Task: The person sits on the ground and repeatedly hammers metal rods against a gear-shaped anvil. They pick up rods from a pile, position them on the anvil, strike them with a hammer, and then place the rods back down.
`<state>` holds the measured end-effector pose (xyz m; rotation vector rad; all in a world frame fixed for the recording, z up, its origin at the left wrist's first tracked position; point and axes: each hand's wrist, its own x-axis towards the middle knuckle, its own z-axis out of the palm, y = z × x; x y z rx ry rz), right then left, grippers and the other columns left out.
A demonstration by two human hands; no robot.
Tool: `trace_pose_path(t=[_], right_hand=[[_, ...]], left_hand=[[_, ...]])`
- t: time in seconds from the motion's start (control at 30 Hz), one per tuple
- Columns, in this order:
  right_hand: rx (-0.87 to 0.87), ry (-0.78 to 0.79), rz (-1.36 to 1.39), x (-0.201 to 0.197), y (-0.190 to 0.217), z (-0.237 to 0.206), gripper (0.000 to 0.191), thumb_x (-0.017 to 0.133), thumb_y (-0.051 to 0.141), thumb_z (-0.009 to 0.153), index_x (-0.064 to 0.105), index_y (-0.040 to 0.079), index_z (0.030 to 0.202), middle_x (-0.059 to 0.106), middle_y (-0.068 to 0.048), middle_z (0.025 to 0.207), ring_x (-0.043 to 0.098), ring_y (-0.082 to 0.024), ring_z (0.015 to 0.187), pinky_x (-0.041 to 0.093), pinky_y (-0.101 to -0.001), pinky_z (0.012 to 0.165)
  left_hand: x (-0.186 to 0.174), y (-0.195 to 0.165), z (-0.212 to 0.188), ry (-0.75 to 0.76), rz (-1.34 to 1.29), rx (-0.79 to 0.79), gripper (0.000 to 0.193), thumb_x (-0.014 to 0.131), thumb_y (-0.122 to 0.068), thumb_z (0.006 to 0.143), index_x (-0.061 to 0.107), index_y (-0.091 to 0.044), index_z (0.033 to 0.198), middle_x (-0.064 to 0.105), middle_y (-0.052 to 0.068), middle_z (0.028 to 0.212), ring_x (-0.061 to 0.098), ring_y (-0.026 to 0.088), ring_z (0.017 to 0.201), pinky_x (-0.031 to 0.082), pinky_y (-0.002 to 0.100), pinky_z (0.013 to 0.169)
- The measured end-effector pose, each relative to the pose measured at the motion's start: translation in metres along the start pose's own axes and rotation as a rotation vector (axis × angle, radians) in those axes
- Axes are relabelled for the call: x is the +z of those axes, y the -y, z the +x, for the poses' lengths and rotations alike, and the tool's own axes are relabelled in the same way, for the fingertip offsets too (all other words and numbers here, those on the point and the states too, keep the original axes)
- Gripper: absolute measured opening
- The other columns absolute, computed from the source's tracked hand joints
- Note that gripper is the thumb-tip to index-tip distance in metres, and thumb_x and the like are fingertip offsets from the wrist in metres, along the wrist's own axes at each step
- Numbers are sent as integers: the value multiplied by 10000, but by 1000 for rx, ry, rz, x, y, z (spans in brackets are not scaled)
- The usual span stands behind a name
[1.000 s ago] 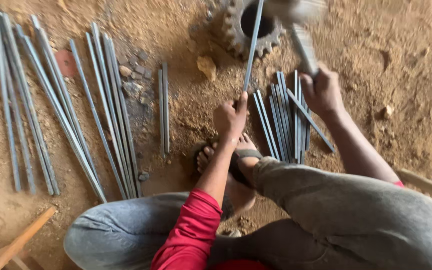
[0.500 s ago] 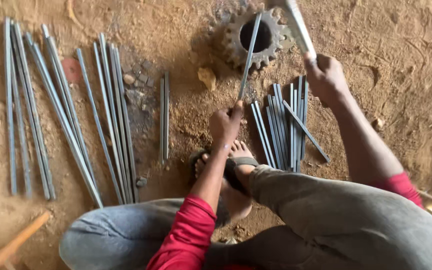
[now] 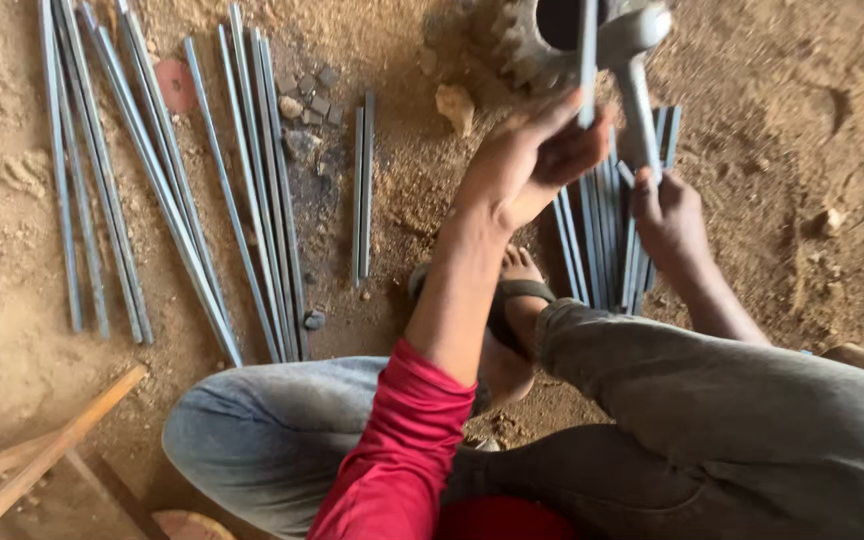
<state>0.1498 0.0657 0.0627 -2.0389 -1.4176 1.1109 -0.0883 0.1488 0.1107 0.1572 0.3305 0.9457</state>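
Since half a second ago the hammer (image 3: 632,70) has swung down onto the gear (image 3: 527,45), gripped tight in the right hand (image 3: 670,215), so the left hand (image 3: 532,160) pinching the rod (image 3: 588,60) there should hold it flat and steady.

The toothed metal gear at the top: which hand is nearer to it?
Left. The left hand grips a rod just below the gear. The right hand is lower, holding a hammer.
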Motion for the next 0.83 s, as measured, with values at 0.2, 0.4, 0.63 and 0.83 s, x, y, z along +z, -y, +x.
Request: trace_pose_path(t=[0.2,0.4,0.63,0.83], right_hand=[[-115,-1,-151,-2,-7,-1,471,503,372,1166,621,-55,1005,588,-148,676,547,-232,577,423,-402,535],[-164,-18,-162,-1,-10,0,477,515,367,1184,620,-72,1030,613,-166,716,597,-250,621,453,-423,565],[-103,5,-163,0,-8,-2,488,510,382,1183,621,-64,1020,614,-159,711,595,-240,625,456,-412,560],[-115,9,-147,0,-9,-1,499,508,395,1193,627,-69,1051,620,-153,733,604,-235,651,469,-410,578]], left_hand=[[9,7,21,50,-221,63,201,713,-67,1034,691,65,1185,753,229,1142,773,294,1013,642,427,965],[2,18,24,47,-270,103,203,755,-110,1010,721,48,1132,769,199,1082,780,258,974,645,407,959],[-2,27,27,15,-259,145,149,782,-100,986,737,13,1072,779,146,1024,779,209,909,656,390,901],[-12,32,34,9,-275,149,91,765,-70,1003,748,4,1054,780,134,1010,775,202,892,663,389,882]])
